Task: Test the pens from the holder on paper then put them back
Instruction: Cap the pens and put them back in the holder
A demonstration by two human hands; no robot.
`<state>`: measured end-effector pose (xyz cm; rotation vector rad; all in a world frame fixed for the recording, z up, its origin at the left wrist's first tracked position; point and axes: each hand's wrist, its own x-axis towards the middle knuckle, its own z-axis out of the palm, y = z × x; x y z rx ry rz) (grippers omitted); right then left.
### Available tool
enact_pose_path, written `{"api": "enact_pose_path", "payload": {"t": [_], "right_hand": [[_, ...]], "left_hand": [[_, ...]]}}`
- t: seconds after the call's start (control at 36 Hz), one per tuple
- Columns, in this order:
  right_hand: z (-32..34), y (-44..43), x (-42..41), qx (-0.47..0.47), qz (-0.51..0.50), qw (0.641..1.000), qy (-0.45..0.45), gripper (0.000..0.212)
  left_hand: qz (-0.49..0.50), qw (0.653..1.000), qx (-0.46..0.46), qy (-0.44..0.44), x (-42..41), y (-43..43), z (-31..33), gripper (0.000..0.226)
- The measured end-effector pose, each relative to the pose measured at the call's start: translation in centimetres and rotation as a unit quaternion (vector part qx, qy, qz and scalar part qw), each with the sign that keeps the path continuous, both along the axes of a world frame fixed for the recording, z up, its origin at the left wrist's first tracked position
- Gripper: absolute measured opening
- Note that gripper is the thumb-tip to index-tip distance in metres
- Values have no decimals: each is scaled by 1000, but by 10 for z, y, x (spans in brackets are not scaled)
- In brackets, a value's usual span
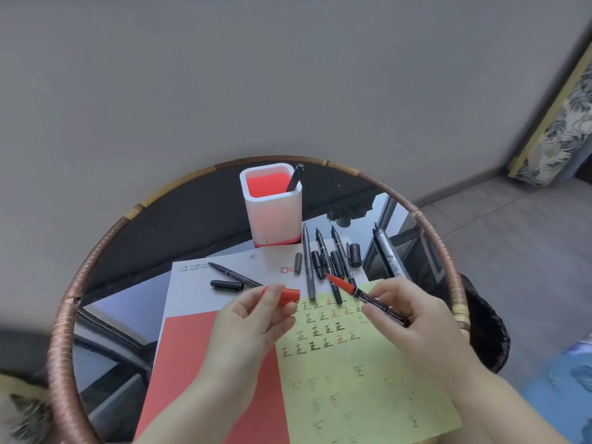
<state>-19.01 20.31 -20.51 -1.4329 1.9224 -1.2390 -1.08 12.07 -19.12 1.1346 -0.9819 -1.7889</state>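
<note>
Your right hand, at the lower right of the frame, pinches the black barrel of a red-tipped marker, its uncapped red tip pointing up and to the left toward the middle of the frame. Your left hand, at lower centre, grips the red cap between thumb and fingers; cap and tip are near each other but apart.

Below both hands lies the yellow paper, marked with rows of small test characters in black, green and orange. It overlaps a red and white sheet that spreads to the left.

The holder, white outside and red inside, stands upright at upper centre of the round glass surface, just beyond the sheets. One black pen leans in its right corner.

Between the holder and your hands, a cluster of uncapped dark pens and loose caps lies on the white part of the sheet. A single black pen with its cap just beside it lies to the left. A silver marker rests on the glass at the right.
</note>
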Motion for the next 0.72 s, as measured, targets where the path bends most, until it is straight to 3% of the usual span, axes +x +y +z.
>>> {"api": "enact_pose_path", "payload": {"t": [0.08, 0.17, 0.42, 0.58, 0.72], "right_hand": [[-4, 2, 4, -2, 18, 1000, -3, 10], [-9, 5, 5, -5, 28, 1000, 10, 26], [-6, 12, 3, -9, 41, 998, 53, 23], [-6, 11, 5, -15, 48, 997, 67, 25], [-4, 10, 5, -39, 57, 993, 95, 19]], "left_hand": [[-5, 1000, 11, 11, 1, 4, -1, 21], [-5, 1000, 23, 13, 0, 6, -3, 19], [-4, 998, 55, 24, -2, 8, -4, 19], [-18, 999, 29, 9, -5, 9, -2, 16], [-73, 995, -33, -57, -7, 13, -3, 14]]}}
